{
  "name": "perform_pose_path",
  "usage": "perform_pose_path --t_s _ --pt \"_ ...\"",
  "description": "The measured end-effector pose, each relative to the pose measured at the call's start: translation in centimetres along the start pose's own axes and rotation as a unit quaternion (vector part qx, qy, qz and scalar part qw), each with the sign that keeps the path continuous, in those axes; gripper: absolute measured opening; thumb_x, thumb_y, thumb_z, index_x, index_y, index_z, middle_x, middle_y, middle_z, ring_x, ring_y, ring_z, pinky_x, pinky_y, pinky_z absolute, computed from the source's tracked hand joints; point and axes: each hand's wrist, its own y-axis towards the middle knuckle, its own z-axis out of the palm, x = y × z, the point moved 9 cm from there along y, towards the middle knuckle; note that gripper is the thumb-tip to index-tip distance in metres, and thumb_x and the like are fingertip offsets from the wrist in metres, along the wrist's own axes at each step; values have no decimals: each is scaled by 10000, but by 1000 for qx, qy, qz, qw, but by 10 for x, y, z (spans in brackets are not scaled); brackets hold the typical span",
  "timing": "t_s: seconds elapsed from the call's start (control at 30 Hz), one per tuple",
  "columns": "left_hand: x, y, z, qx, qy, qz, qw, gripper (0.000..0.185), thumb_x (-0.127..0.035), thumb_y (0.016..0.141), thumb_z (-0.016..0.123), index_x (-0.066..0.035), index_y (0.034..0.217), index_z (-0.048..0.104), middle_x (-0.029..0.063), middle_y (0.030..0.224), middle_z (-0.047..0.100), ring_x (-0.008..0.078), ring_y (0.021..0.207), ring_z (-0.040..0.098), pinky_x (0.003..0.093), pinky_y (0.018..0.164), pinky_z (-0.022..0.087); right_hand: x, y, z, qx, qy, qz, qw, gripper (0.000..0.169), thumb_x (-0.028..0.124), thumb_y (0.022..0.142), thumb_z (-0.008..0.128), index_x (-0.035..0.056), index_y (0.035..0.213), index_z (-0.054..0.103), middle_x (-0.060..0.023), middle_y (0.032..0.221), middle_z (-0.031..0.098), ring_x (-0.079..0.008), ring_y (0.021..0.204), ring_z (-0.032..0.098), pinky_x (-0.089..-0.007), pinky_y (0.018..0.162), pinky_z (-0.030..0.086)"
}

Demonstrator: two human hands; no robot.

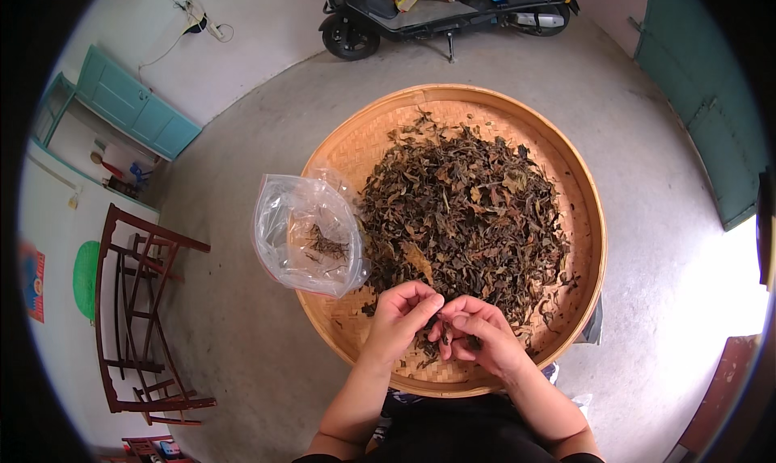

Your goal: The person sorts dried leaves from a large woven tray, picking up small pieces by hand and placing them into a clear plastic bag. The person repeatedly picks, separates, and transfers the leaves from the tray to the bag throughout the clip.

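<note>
A round woven bamboo tray (591, 220) lies in front of me, bearing a broad heap of dried brown leaves (467, 208), probably tea. Over the heap's near edge, my left hand (403, 317) and my right hand (479, 333) meet at the fingertips. Thumb and forefinger of each are pinched on a small dark leaf piece between them. Some leaf bits lie in or under the curled fingers of the right hand. An open clear plastic zip bag (309, 236) rests on the tray's left rim, with a few thin brown stalks (329, 243) inside.
Beyond the tray a black scooter (424, 8) stands on the concrete floor (242, 154). A dark red wooden rack or folded furniture (106, 317) is at the left, beside a green round item (86, 279). Teal doors are at the upper left (136, 102) and right (703, 93).
</note>
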Motion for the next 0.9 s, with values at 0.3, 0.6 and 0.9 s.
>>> perform_pose_path --t_s 0.3,0.6,0.9 --pt "10 -1 -1 -11 52 18 998 92 -92 904 624 -14 869 589 11 728 619 50 618 571 185 544 432 -7 4 -9 -3 1 -10 1000 53 34 893 505 57 861 542 -90 765 643 -138 584 600 -181 420 293" --pt "9 -7 4 -49 48 79 995 75 -42 878 642 -4 881 577 30 763 616 78 647 601 221 550 488 -2 2 -15 -28 9 -47 998 84 3 847 501 68 805 533 -91 700 620 -136 545 561 -189 411 279" --pt "-4 -19 13 -70 55 153 984 93 17 866 631 5 858 540 51 748 612 106 578 585 231 523 487 -2 0 -15 -66 32 -74 995 84 7 839 497 73 797 528 -88 682 601 -134 532 541 -190 405 269"
